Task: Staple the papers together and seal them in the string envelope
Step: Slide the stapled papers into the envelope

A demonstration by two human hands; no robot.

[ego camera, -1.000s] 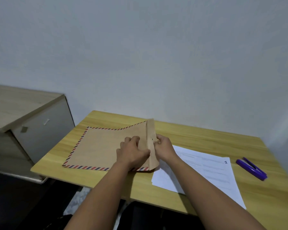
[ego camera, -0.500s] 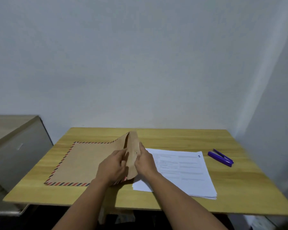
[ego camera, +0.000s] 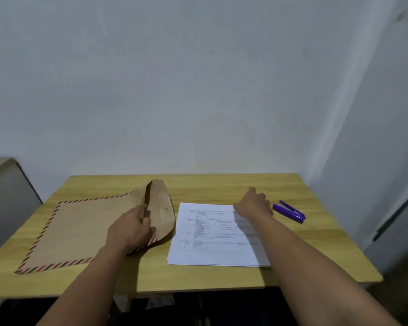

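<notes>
Head view. Pale grey walls backed a wooden desk (ego camera: 222, 276), with a grey cabinet (ego camera: 7, 203) standing beside its left end.

Brown string envelope (ego camera: 80, 231) lay flat on the left half of the desk; red-and-dark striped border ran along its far, left and near edges. Its flap (ego camera: 161, 210) at the right end stood raised off the desk, small round button visible on it. Left hand (ego camera: 130, 229) held the envelope at that mouth end, thumb along the lifted edge just left of the flap, fingers curled under the near corner.

Stack of printed papers (ego camera: 212, 234) lay just right of the flap, flat, sheets slightly fanned at the near right corner. Right hand (ego camera: 252, 205) was over the far right corner of the stack, forearm crossing its right edge. Fingers were bent and somewhat blurred; contact with the papers could not be told, and nothing was seen held in it.

Purple stapler (ego camera: 289, 211) lay on the desk just right of the right hand, apart from the papers, near the fingers but not touching them.
</notes>
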